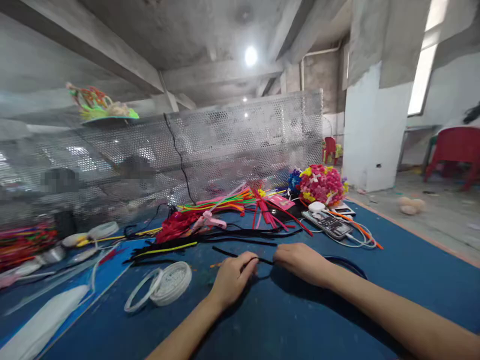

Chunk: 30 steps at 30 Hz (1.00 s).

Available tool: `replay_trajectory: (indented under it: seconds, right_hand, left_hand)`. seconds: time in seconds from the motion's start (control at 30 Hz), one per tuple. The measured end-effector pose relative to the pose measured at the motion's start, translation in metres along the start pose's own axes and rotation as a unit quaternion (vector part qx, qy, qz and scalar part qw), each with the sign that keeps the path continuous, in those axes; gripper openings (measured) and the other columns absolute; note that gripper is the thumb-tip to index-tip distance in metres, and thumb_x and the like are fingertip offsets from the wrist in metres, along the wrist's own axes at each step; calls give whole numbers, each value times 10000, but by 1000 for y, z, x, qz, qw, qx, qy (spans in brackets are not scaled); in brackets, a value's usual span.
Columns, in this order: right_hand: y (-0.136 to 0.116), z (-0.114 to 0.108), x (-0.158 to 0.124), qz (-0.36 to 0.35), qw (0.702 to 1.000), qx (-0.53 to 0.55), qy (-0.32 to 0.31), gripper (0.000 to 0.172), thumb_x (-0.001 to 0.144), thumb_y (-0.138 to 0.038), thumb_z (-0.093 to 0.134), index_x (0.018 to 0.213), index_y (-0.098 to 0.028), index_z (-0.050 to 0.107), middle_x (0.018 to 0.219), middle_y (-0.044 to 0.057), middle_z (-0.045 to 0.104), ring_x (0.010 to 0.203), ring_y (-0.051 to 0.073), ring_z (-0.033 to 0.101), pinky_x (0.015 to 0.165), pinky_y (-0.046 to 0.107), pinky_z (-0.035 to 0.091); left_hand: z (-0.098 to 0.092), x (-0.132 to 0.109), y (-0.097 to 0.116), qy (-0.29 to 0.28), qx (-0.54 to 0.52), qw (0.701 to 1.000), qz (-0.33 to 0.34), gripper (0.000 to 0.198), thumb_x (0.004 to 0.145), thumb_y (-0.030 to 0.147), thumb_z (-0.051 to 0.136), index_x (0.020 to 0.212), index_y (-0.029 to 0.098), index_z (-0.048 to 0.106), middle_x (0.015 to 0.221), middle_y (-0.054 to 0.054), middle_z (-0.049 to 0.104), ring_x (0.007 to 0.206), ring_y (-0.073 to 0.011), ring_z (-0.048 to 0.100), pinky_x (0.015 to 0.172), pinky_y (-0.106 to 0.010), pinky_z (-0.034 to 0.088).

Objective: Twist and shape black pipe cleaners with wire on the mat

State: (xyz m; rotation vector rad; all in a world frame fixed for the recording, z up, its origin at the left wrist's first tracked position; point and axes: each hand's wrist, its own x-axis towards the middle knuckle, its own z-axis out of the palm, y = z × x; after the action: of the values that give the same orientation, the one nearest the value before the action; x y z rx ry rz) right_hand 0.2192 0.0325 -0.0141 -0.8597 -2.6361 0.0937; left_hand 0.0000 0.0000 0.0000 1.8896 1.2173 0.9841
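Observation:
A thin black pipe cleaner (pixel 265 261) runs between my two hands, low over the blue table. My left hand (pixel 234 277) is closed on it with thumb and forefinger, and a free end sticks out to the left. My right hand (pixel 300 260) has its fingers pressed together at the other end; the fingertips are partly hidden. Just beyond my hands lie more black pipe cleaners (pixel 240 234), with one yellow pipe cleaner (pixel 168 248) among them. A dark blue curved band (pixel 348 265) shows behind my right forearm.
White ribbon rolls (pixel 172 284) lie to the left. A pink clip tool (pixel 208 221), coloured pipe cleaners (pixel 221 202), a phone (pixel 330 225) with a cable and a pink fuzzy flower ball (pixel 324 185) sit farther back. A perforated metal screen (pixel 232 145) stands behind them.

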Motion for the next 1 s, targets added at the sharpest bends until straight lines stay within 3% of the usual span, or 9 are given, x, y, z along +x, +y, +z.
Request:
replay_trajectory:
  seconds: [0.17,0.37,0.47,0.57,0.63,0.7,0.83,0.9,1.0]
  right_hand:
    - [-16,-2,0,-20,1000,11,6,185,918,-177,433,959,-175,614,867,46,636,800,141,580,691,215,403]
    - [-25,0,-1,-63,989,115,68,174,899,-190,459,901,-165,631,813,47,642,756,138,580,676,212,405]
    - [-24,-5,0,10,970,198,140,167,882,-220,475,839,-164,626,767,36,641,714,135,578,664,217,407]
    - [-21,-8,2,123,914,336,189,198,878,-294,469,793,-160,587,681,10,609,603,115,563,587,207,408]
    - [-21,-6,4,165,869,437,163,223,869,-337,462,777,-157,557,647,-7,588,503,90,529,494,189,381]
    - [-25,-2,5,175,845,491,119,242,852,-364,470,770,-151,550,632,-13,583,431,69,480,428,177,341]
    - [-36,6,7,170,846,501,62,254,821,-333,500,693,-130,585,563,-14,568,408,51,422,407,163,302]
    - [-40,7,6,171,845,505,35,253,814,-315,499,669,-128,587,556,-12,564,425,54,431,410,159,309]
    - [-38,8,6,181,837,517,1,217,806,-325,491,770,-136,590,616,-5,595,434,66,468,407,165,352]
  left_hand:
    - [2,3,-3,-8,-53,998,-28,298,832,435,501,817,154,600,525,16,600,451,-114,521,497,-214,401]
    - [3,7,-7,-1,-132,990,-58,338,769,465,564,861,140,555,516,8,593,406,-104,520,426,-195,389]
    - [-8,13,-12,67,-168,982,-56,367,770,471,558,986,197,444,627,37,601,409,-88,518,400,-176,369]
    - [-22,17,-16,129,-193,972,-46,333,770,462,560,937,233,384,700,64,579,446,-66,511,410,-155,364]
    - [-25,17,-15,120,-200,971,-46,315,740,435,609,858,217,413,689,60,575,484,-67,518,432,-153,379]
    - [-21,13,-10,75,-201,975,-52,308,688,402,673,810,187,489,676,34,594,529,-84,539,464,-171,412]
    - [3,4,3,-21,-195,978,-65,339,584,352,760,824,138,652,641,-12,629,529,-116,550,482,-210,439]
    - [12,2,7,-28,-192,979,-64,273,600,349,754,739,126,681,582,-3,606,481,-96,513,471,-204,419]
    - [15,2,8,5,-196,978,-68,252,641,367,728,685,125,669,544,8,579,468,-85,489,473,-197,407]
